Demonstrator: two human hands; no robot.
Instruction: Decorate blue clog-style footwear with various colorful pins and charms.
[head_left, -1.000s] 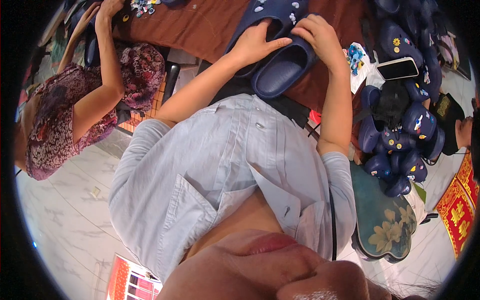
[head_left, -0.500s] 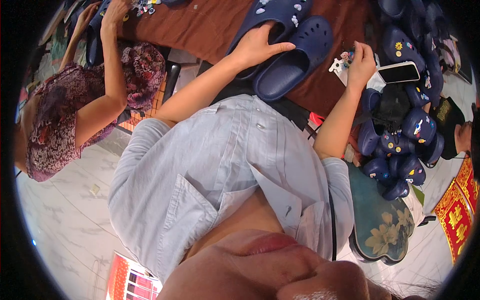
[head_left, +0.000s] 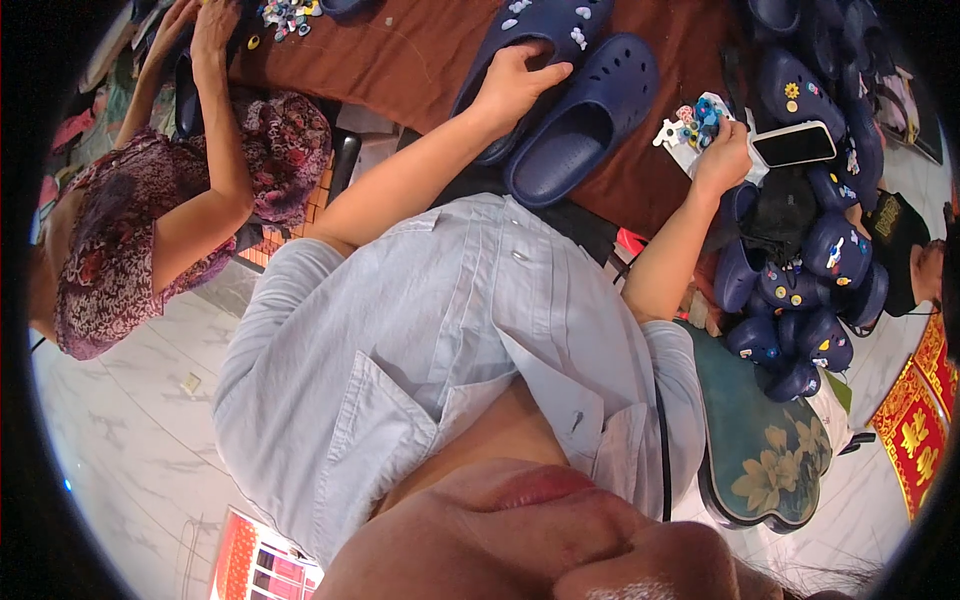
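My left hand grips a navy clog, its fingers inside the shoe's opening and its thumb pointing right. White charms sit on that clog's holed top. Beside it lies a second navy clog, whose top shows holes and no charms. Over on the right, my right hand is at a small heap of colourful shoe charms on a white sheet or bag. Its fingers are closed at the heap's edge; what they pinch is hidden.
Right of my right hand lie a phone and a black bag. Many navy clogs with charms are piled there. A brown cloth covers the table. At left, another person's hands work near more charms.
My right hand has come down from above the charms, uncovering more of the heap, and its fingers are now at the edge. My left hand and its clog have shifted slightly.
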